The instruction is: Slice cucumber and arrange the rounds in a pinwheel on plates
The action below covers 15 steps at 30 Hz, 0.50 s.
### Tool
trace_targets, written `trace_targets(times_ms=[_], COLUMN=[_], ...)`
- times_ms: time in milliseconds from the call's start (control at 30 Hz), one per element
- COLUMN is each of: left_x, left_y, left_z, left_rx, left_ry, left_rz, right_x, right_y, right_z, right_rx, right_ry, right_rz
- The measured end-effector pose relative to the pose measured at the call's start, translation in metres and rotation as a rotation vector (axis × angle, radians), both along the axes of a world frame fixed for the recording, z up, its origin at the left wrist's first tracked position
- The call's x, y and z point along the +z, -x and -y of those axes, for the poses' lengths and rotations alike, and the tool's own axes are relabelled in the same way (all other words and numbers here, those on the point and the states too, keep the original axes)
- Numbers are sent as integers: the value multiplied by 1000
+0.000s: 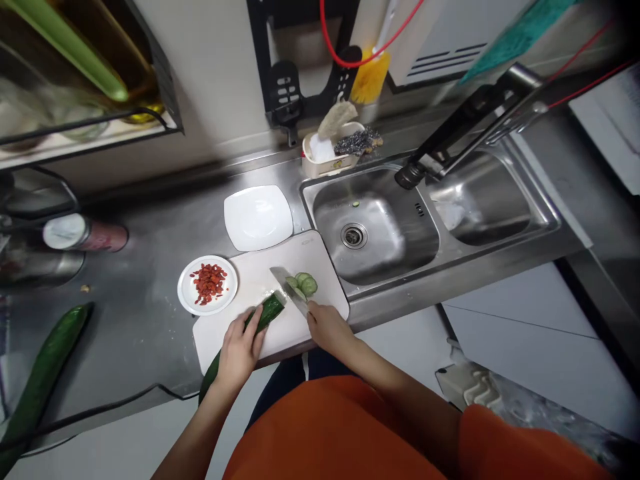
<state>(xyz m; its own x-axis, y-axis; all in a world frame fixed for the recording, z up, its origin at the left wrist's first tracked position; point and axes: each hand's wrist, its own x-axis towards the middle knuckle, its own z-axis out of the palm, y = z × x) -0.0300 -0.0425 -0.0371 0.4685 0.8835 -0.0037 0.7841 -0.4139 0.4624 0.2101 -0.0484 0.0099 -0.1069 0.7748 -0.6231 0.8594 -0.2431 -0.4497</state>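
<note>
My left hand (243, 343) is closed over a cucumber (270, 311), pressing it on the white cutting board (287, 337); its cut end points toward the sink, and its other end sticks out past the board's near edge. In my right hand (330, 327) is a kitchen knife (289, 287), gripped at the handle, which the fingers hide. The blade stands between the cucumber's cut end and a small pile of cucumber slices (306, 284), some of them touching the blade.
Left of the board sits a plate of chopped red pieces (210, 283); behind it lies a white square plate (259, 217). A steel sink (390, 257) with a black faucet (440, 133) adjoins on the right. Another cucumber (47, 373) and a cable (115, 398) are at far left.
</note>
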Motion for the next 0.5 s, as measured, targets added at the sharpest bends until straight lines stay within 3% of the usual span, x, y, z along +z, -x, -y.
trace_targets(times_ms=[100,267,333,500], left_x=[9,24,23,5], left_y=[12,46,59,82], left_z=[5,0,-8,-32], left_rx=[207,795,966,1146], left_ry=[-32,-94,-91,-57], left_rz=[63,-63,-138,-283], right_x=[6,16,16,7], right_y=[-4,-10,-14,-24], right_z=[1,6,8,10], right_rx=[49,152,202,266], right_ry=[-48,-173,-215,-277], right_rz=[44,123,144,214])
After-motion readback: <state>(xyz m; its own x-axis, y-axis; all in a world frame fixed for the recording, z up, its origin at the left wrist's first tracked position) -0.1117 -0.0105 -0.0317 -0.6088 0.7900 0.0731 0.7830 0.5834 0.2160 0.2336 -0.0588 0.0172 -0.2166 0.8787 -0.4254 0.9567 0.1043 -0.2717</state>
